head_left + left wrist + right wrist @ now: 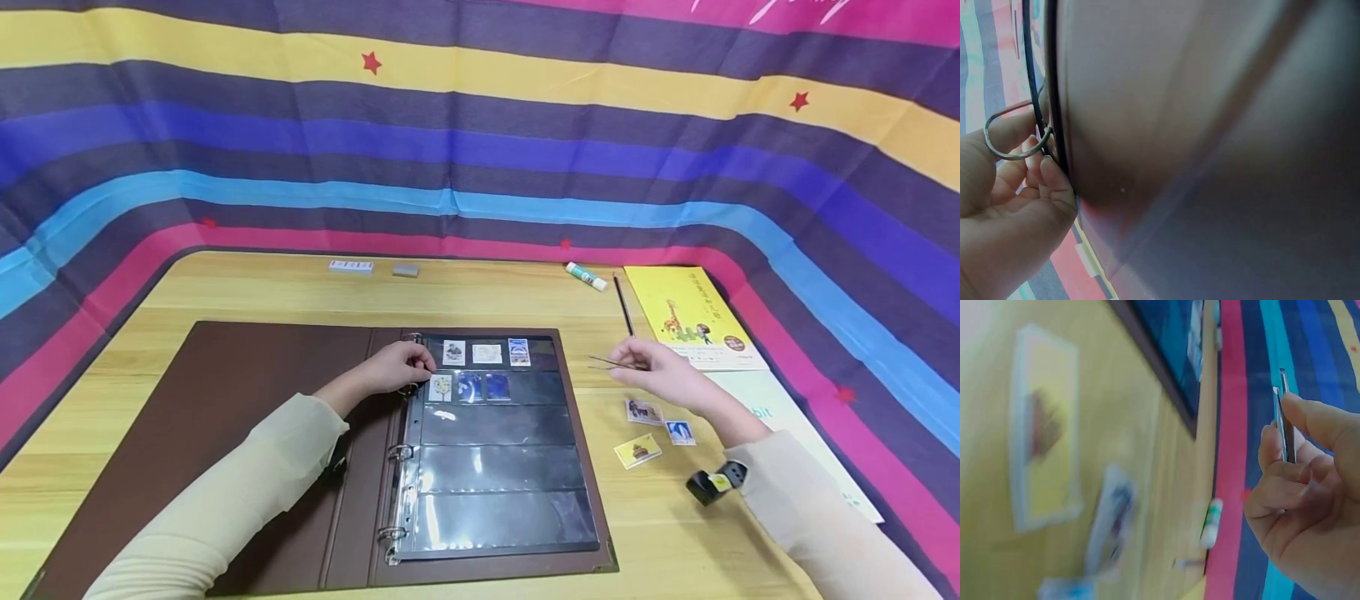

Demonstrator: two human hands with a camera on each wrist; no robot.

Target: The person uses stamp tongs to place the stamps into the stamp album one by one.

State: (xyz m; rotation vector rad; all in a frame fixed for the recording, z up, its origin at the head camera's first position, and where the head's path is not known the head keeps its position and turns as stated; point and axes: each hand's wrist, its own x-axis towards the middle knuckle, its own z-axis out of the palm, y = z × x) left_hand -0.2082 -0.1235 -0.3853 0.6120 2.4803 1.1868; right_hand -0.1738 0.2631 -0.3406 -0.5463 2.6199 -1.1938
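Note:
A brown ring binder [262,417] lies open, with a black stamp album page [495,425] of clear pockets on its rings. Two rows of stamps sit in the upper pockets, among them a tree stamp [440,387]. At the page's left edge, by the top metal ring [1016,131], my left hand [393,367] pinches the album page with curled fingers; the exact contact is partly hidden. My right hand [656,375] grips metal tweezers [1286,425] right of the binder. Their tips stand slightly apart with nothing between them.
Loose on the wood are a yellow stamp [638,451], a blue stamp [680,432] and a dark-pictured stamp [643,412]. A pencil [624,304], glue stick [587,277] and yellow booklet [686,312] lie farther back. Two small blocks, one an eraser-like grey block [406,271], sit at the rear.

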